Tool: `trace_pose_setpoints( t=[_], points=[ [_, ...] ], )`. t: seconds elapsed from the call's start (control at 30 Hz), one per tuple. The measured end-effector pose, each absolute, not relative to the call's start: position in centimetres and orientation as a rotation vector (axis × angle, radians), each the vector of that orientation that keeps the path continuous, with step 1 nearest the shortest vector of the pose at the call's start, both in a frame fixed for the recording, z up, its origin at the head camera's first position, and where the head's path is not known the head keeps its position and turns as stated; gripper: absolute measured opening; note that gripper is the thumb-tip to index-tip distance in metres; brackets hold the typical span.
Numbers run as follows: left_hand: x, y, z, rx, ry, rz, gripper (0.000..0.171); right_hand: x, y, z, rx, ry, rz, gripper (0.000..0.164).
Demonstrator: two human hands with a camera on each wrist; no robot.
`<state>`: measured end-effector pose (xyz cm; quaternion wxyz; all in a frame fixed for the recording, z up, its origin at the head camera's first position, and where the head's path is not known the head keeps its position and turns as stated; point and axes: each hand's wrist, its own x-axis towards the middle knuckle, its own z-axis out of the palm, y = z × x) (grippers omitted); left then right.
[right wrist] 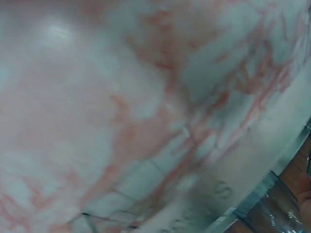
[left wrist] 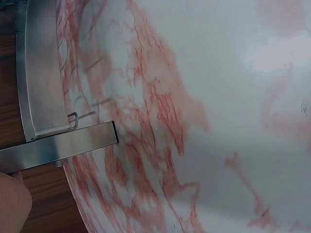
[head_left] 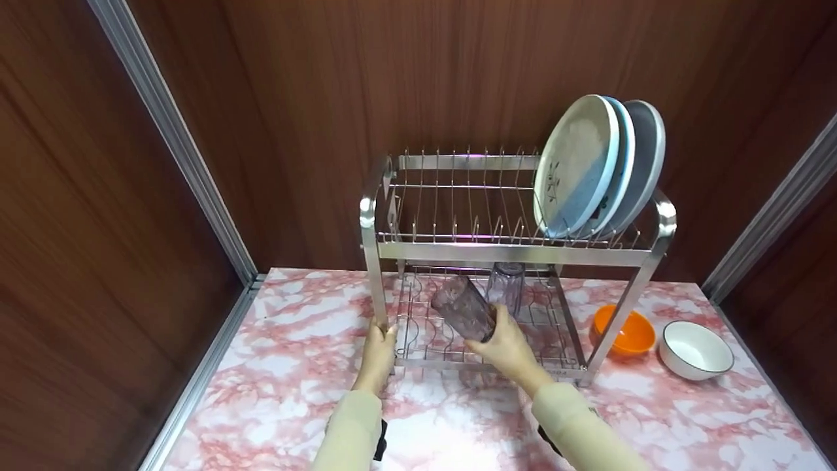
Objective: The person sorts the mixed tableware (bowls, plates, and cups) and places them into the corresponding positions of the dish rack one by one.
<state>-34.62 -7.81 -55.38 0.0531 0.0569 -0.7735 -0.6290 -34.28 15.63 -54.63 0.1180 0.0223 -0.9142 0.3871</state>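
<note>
In the head view my right hand (head_left: 507, 347) holds a purple-tinted drinking glass (head_left: 463, 307) near one end. The glass is tilted, its other end toward the upper left, inside the lower tier of the metal dish rack (head_left: 516, 253). Part of this glass (right wrist: 272, 206) also shows at the lower right of the right wrist view. A second similar glass (head_left: 507, 288) stands on the lower tier, just behind. My left hand (head_left: 378, 356) grips the rack's front left leg (left wrist: 58, 148); most of that hand lies outside the left wrist view.
Several plates (head_left: 579, 167) stand on edge at the right of the upper tier. An orange bowl (head_left: 637, 335) and a white bowl (head_left: 696, 350) sit right of the rack on the marbled tabletop (head_left: 274, 386). Brown panels (head_left: 294, 131) enclose the back and sides.
</note>
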Motion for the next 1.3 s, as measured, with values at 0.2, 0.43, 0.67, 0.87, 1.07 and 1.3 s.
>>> trace_pose_setpoints(
  t=[0.2,0.43,0.67,0.87,1.07,1.3],
  points=[
    [-34.7,-7.8,-55.5,0.184,-2.344,-1.945,0.033,-36.3,14.8,-53.4,0.051,-2.656,1.074,0.079],
    [-34.7,-7.8,-55.8,0.142,-2.331,-1.949,0.036,-37.9,14.5,-52.2,0.053,-2.656,0.982,0.082],
    [-34.6,-8.0,-55.8,0.133,-2.347,-1.928,0.038,-39.3,14.2,-51.6,0.159,-2.574,0.978,0.076],
    [-34.9,-8.1,-56.1,0.137,-2.33,-1.932,0.034,-39.6,13.6,-51.3,0.18,-2.55,0.948,0.073],
    [-34.8,-8.1,-56.1,0.137,-2.321,-1.952,0.033,-39.9,13.1,-50.9,0.195,-2.502,0.902,0.063],
    [-34.9,-8.0,-56.0,0.133,-2.323,-1.975,0.037,-40.6,13.1,-50.8,0.121,-2.516,0.939,0.068]
  ],
)
